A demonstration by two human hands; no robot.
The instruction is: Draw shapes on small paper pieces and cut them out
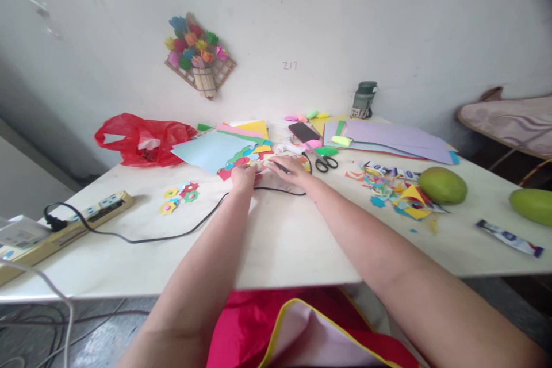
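Right hand (291,169), back upward, around slim dark tool (281,168), near left hand (244,176)

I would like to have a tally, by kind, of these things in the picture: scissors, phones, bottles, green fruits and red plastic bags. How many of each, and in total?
Scissors: 1
Phone: 1
Bottle: 1
Green fruits: 2
Red plastic bag: 1
Total: 6
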